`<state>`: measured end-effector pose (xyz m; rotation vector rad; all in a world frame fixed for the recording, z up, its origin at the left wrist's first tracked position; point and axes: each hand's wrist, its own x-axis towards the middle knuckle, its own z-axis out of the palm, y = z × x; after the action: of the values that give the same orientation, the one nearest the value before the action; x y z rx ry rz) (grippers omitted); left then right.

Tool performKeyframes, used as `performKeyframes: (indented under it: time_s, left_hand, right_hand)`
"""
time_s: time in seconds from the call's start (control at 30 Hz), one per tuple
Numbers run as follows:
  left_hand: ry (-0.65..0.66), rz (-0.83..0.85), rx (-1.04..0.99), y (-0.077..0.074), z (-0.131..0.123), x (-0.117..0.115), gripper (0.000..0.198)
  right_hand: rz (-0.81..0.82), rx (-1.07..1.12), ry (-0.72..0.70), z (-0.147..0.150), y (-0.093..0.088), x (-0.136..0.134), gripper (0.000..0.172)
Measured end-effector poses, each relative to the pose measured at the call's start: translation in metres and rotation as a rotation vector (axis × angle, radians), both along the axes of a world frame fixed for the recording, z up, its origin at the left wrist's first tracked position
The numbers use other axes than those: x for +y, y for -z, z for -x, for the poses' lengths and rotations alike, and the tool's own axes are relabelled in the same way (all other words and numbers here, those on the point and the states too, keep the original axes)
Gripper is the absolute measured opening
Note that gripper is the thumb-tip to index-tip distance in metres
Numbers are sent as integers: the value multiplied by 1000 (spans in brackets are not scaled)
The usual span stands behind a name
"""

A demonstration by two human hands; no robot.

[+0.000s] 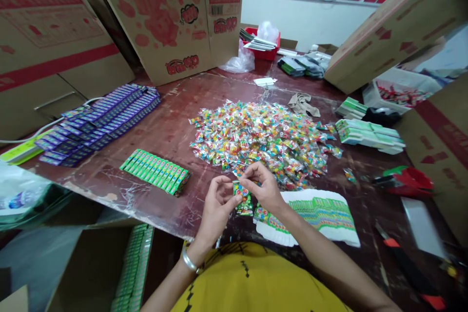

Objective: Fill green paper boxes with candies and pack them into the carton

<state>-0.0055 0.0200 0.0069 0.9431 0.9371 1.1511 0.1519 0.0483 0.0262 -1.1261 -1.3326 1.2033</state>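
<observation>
My left hand [218, 204] pinches a small green box [243, 201] upright near the table's front edge. My right hand [260, 186] is closed at the box's top, fingers pinched on a small wrapped candy I can barely make out. Just beyond my hands lies a big heap of colourful wrapped candies [261, 139]. A fanned stack of flat green box blanks [321, 214] lies to the right of my hands. A row of filled green boxes [156, 170] lies to the left.
Purple boxes [98, 122] lie in rows at the left. Large cardboard cartons [171, 14] stand behind. White-green packs [369, 134] and a red tape dispenser [405, 181] are at the right. An open carton with green boxes [133, 268] sits below the table edge.
</observation>
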Motion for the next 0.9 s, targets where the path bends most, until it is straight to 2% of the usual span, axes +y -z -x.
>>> performKeyframes:
  time_s: [0.2, 0.4, 0.5, 0.63, 0.73, 0.77, 0.87, 0.9]
  left_hand:
    - [-11, -88, 208, -2, 4, -2, 41]
    - [85, -135, 331, -11, 6, -2, 50]
    - [118, -116, 327, -10, 8, -1, 52]
    - [136, -95, 289, -6, 10, 1, 42]
    - [113, -52, 244, -3, 11, 4, 37]
    - [88, -33, 218, -2, 12, 6, 37]
    - [20, 19, 151, -1, 13, 13, 40]
    - [14, 31, 141, -1, 14, 14, 42]
  right_hand:
    - [155, -61, -105, -9, -6, 13, 30]
    - [247, -5, -151, -17, -2, 24, 32]
    - [182, -79, -150, -16, -3, 22, 29]
    - [55, -195, -137, -17, -5, 15, 26]
    - [-5, -286, -222, -21, -8, 7, 26]
    - [-37, -342, -278, -23, -9, 4, 30]
    - [-175, -554, -398, -26, -11, -3, 89]
    - [-223, -617, -401, -26, -10, -5, 98]
